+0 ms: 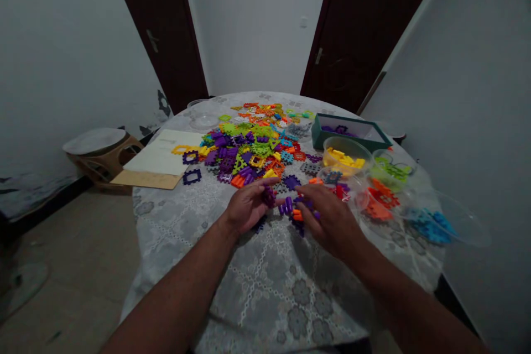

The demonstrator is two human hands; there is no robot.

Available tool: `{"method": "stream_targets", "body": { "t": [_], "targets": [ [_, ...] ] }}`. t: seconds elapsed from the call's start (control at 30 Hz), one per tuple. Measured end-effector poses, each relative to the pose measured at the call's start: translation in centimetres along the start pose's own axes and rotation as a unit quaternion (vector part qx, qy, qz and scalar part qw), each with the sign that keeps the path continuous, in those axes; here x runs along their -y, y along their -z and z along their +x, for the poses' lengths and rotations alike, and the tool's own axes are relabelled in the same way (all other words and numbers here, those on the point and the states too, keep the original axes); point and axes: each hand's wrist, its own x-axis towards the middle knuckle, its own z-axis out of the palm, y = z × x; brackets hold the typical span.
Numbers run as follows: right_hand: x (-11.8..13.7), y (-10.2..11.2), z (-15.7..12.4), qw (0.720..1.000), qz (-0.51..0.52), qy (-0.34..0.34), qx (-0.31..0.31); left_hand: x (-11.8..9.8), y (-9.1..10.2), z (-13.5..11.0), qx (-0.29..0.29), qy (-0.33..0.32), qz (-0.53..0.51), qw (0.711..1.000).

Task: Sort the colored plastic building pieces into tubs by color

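Observation:
My left hand point(246, 204) is closed around a dark purple notched building piece point(269, 196), palm turned up above the tablecloth. My right hand point(329, 215) hovers palm down with thumb and index finger apart. Just at its fingertips are a purple tube-shaped connector point(287, 206) and an orange connector point(297, 214). A flat dark purple piece point(292, 181) lies slightly beyond. Under the right hand, more purple pieces are partly hidden. Ahead of both hands spreads a large mixed pile of plastic building pieces point(261, 148) in green, purple, yellow, orange and blue.
On the right, clear bowls hold yellow pieces point(342, 161), green pieces point(392, 170), red-orange pieces point(379, 199) and blue pieces point(433, 227). Behind them sits a dark green box point(319, 137) with purple pieces. A cream sheet point(160, 152) lies left, near the tablecloth point(257, 298) edge.

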Motion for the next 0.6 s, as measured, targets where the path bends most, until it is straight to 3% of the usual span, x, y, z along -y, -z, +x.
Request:
{"method": "stream_targets", "body": {
  "t": [0.1,0.23,0.4,0.6],
  "targets": [
    [1.6,-2.3,0.3,0.999,0.048,-0.004,0.021,0.1,-0.2,-0.1,-0.004,-0.022,0.048,0.999],
    [1.7,-3.3,1.3,0.994,0.097,-0.044,0.015,-0.1,-0.2,-0.1,0.013,-0.017,0.091,0.996],
    [1.0,-1.9,2.5,0.977,0.156,-0.134,0.047,-0.4,-0.5,-0.4,-0.014,-0.017,0.189,0.982],
    [-3.0,1.2,3.1,0.957,0.192,-0.207,0.072,-2.3,-1.1,-1.0,-0.113,-0.123,0.294,0.941]
  ]
}}
